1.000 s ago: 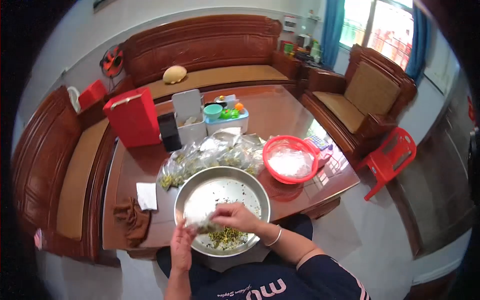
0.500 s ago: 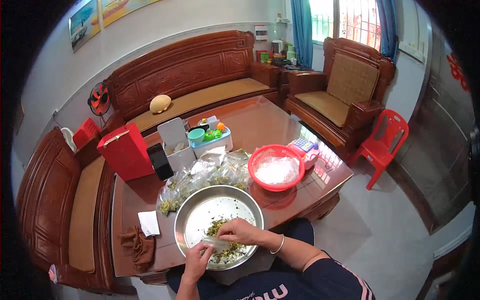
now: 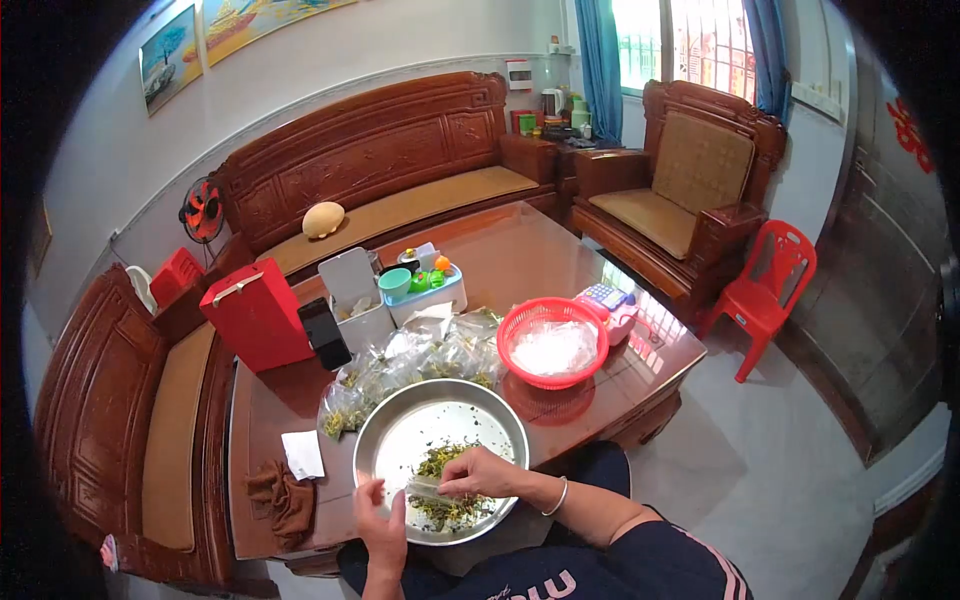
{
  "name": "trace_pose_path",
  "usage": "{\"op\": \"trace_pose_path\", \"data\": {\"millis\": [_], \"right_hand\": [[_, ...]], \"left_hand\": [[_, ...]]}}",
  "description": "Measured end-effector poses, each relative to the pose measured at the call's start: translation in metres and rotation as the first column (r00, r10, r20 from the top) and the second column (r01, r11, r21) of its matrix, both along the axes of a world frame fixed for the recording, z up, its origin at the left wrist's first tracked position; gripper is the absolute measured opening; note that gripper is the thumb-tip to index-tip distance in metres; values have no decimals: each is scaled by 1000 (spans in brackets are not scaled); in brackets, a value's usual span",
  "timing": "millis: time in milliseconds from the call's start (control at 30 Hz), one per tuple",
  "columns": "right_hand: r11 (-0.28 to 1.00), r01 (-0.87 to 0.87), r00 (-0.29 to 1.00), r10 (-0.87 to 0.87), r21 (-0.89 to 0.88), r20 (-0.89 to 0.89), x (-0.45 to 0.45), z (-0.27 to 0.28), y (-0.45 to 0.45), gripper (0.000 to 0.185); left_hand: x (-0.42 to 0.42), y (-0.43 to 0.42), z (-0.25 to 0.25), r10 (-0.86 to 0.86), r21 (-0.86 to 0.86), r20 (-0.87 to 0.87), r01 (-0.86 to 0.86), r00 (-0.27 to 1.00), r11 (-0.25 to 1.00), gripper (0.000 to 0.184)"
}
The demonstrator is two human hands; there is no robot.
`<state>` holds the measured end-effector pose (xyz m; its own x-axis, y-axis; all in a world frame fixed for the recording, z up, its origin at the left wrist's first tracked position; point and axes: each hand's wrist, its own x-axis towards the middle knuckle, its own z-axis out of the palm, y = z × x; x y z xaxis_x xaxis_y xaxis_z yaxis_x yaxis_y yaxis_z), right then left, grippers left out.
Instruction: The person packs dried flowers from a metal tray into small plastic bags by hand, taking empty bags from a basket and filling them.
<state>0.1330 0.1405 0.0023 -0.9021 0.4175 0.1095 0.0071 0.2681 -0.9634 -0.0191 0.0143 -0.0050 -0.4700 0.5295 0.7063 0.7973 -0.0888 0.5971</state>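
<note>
A round metal tray (image 3: 395,418) holds loose green and yellow dried plant bits (image 3: 447,460), mostly in its lower part. Over it, my right hand (image 3: 478,474) pinches the right end of a small clear plastic bag (image 3: 425,487). My left hand (image 3: 382,515) is at the tray's left edge, fingers apart, close to the bag's left end. Behind the tray lie several clear bags (image 3: 420,362) with similar plant bits inside. A red basket (image 3: 552,378) at the right holds clear plastic bags (image 3: 555,348).
On the wooden table (image 3: 510,250) stand a red box (image 3: 258,315), a phone (image 3: 325,333), a grey container (image 3: 368,330) and a bin of small items (image 3: 430,295). A brown cloth (image 3: 282,503) and white paper (image 3: 302,455) lie left. A red chair (image 3: 762,300) stands right.
The camera view has tilted up and shifted, so the table sits lower in the picture. My left hand's fingers have opened and moved off the small bag, while my right hand still holds it.
</note>
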Motion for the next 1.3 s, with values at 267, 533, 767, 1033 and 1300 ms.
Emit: {"op": "trace_pose_path", "data": {"millis": [267,533,767,1033,1300], "right_hand": [[979,26,999,-20,201,-29,-6,-3,-11,10],[916,106,993,-81,387,-80,-9,-8,-23,12],[954,104,994,-90,281,-62,-11,-10,-27,17],[993,117,987,-114,26,-111,-14,-16,-26,19],[917,336,940,-311,214,-142,-9,-14,-17,19]], "left_hand": [[18,-17,5,-224,-247,586,435,779,866,12],[19,-11,7,-247,-244,634,492,733,836,15],[18,-13,5,-253,-183,698,508,670,842,17],[9,-14,-1,-243,-223,644,482,725,847,20],[7,-19,9,-218,-383,499,439,839,813,19]]}}
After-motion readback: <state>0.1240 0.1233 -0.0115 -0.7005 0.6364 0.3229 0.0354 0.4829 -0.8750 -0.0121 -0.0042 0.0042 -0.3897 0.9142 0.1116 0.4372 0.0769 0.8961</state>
